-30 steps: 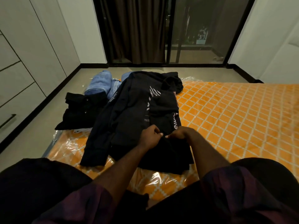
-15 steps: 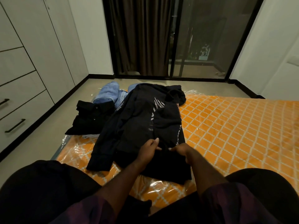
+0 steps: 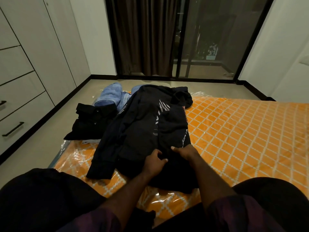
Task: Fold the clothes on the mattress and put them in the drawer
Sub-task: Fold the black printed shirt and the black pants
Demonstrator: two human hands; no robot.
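Observation:
A black hoodie (image 3: 143,131) with white print lies spread lengthwise on the orange patterned mattress (image 3: 242,131), one sleeve trailing toward the near left. My left hand (image 3: 154,162) and my right hand (image 3: 184,152) sit close together on its lower middle, fingers curled into the dark fabric. A folded black shirt (image 3: 91,121) rests at the mattress's far left corner, with blue jeans (image 3: 111,96) bunched behind it. White drawers (image 3: 21,111) with black handles line the left wall, all closed.
Bare floor runs between the mattress and the drawers. A dark curtain (image 3: 142,39) and a glass sliding door (image 3: 209,39) stand beyond the mattress's far end. My knees fill the bottom corners of the view. Clear plastic wraps the mattress edge.
My head has tilted up, so more of the drawers and door show. My hands have drawn slightly apart on the hoodie's lower part; the hoodie itself has barely shifted.

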